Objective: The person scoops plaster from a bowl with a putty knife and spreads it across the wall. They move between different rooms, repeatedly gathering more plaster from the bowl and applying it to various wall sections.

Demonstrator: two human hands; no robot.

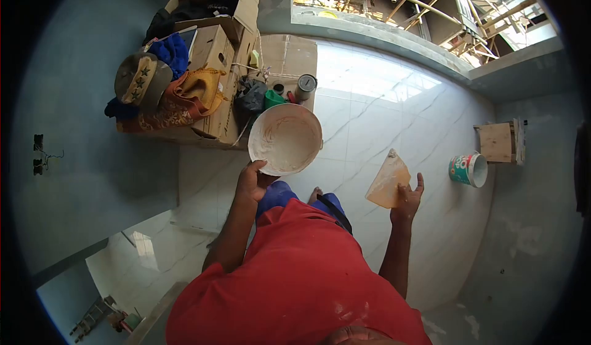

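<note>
My left hand (251,182) is closed on the near-left rim of a round white bucket (286,138). Pale, creamy putty coats its inner wall and bottom. The thumb lies over the rim while the other fingers are mostly hidden beneath. Out to the right, my right hand (407,202) grips a flat, tan, four-cornered putty spreader (389,182) by its lower right edge. A small dab of pale paste sits at the spreader's far corner, and whitish smears cover its face. The spreader is held apart from the bucket.
Cardboard boxes (215,114) with clothes and a cap (143,79) stand at left. Beyond the bucket are a grey tin (305,87) and a black bag (251,94). A teal-and-white tub (468,170) and a wooden stool (495,142) stand right, on marble-patterned floor tiles (351,123).
</note>
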